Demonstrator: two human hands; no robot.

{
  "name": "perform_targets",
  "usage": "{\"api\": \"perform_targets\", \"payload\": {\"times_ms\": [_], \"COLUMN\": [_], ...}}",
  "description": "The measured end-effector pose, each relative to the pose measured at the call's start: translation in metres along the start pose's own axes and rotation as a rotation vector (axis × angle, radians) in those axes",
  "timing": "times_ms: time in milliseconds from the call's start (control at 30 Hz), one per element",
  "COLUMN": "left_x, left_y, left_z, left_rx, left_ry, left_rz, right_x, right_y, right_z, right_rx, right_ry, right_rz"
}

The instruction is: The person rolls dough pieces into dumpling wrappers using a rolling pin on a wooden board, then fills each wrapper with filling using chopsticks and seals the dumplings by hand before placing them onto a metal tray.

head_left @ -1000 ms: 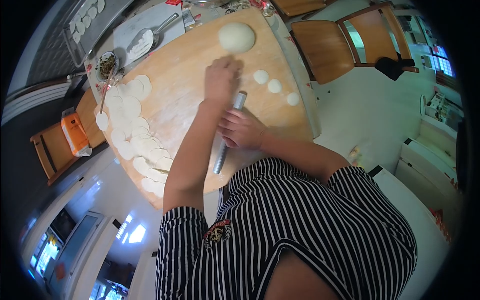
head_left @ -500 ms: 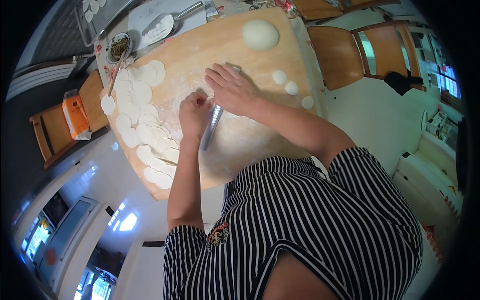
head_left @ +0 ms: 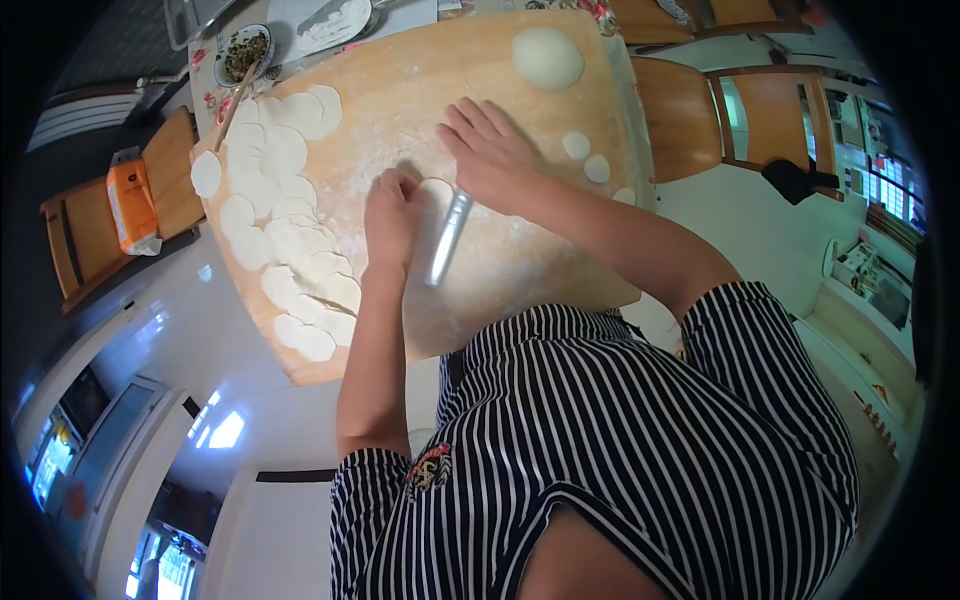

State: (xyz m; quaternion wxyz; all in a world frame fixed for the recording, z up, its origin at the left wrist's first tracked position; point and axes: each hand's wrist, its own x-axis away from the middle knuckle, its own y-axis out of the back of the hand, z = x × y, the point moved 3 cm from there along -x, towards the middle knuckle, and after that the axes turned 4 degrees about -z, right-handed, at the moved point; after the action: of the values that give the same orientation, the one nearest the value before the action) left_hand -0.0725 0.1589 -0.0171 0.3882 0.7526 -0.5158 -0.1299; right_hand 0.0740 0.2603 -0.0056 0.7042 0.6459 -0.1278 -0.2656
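Note:
On the floured wooden board (head_left: 400, 80), my left hand (head_left: 392, 218) is closed, its fingertips at the edge of a small round dough sheet (head_left: 435, 192). My right hand (head_left: 490, 158) lies flat with its fingers stretched out, the palm over the upper end of a metal rolling pin (head_left: 449, 238). The pin's lower end points toward my body, and its upper end is hidden under the palm. Thin dough rounds (head_left: 285, 150) overlap along the board's left side. A big dough ball (head_left: 547, 57) sits at the far right, with small dough discs (head_left: 576, 146) nearer.
A bowl of filling (head_left: 243, 56) with a wooden stick (head_left: 236, 108) stands beyond the board's left corner. Next to it is a dish of white flour (head_left: 335, 25). Wooden chairs stand at the right (head_left: 680, 120) and left; an orange package (head_left: 133, 205) rests on the left one.
My left hand has come from beyond the pin to its left side and closed at the dough sheet. My right hand has moved up the pin and flattened. The view has shifted.

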Motion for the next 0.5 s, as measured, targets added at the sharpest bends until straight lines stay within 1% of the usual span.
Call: {"api": "perform_targets", "payload": {"times_ms": [33,67,133,167,200,233,267,300,333,367,400,433,500], "left_x": [0.006,0.005,0.005,0.000,-0.006,-0.012,-0.017,-0.019,-0.016,-0.013,-0.008,-0.002,0.009], "left_y": [-0.003,-0.003,0.001,0.003,0.003,0.005,0.006,0.005,0.004,0.002,0.003,0.003,0.007], "left_z": [-0.001,-0.004,-0.010,-0.008,-0.004,-0.002,0.001,0.004,0.008,0.010,0.009,0.007,0.006], "left_rx": [0.149,0.152,0.185,0.081,0.081,0.004,-0.071,-0.115,-0.112,-0.154,-0.195,-0.191,-0.076], "left_ry": [0.089,0.091,0.227,0.200,0.208,0.188,0.167,0.090,0.090,-0.009,-0.107,-0.108,0.081], "left_rz": [0.051,0.048,0.120,0.124,0.119,0.127,0.136,0.119,0.118,0.092,0.067,0.072,0.073], "right_x": [0.004,-0.001,-0.026,-0.040,-0.057,-0.066,-0.069,-0.070,-0.069,-0.059,-0.039,-0.020,0.008], "right_y": [0.002,-0.002,-0.001,-0.005,-0.008,-0.010,-0.012,-0.014,-0.016,-0.014,-0.010,-0.007,0.004], "right_z": [-0.002,-0.001,0.011,0.020,0.029,0.034,0.037,0.038,0.038,0.032,0.021,0.013,0.002], "right_rx": [0.081,0.083,0.008,0.003,-0.036,-0.075,-0.080,-0.130,-0.177,-0.171,-0.136,-0.103,-0.048], "right_ry": [-0.008,-0.004,0.027,0.031,-0.009,-0.048,-0.041,-0.044,-0.052,-0.052,0.006,0.061,0.029], "right_rz": [-0.009,-0.007,-0.108,-0.104,-0.183,-0.263,-0.264,-0.261,-0.256,-0.254,-0.160,-0.063,-0.028]}}
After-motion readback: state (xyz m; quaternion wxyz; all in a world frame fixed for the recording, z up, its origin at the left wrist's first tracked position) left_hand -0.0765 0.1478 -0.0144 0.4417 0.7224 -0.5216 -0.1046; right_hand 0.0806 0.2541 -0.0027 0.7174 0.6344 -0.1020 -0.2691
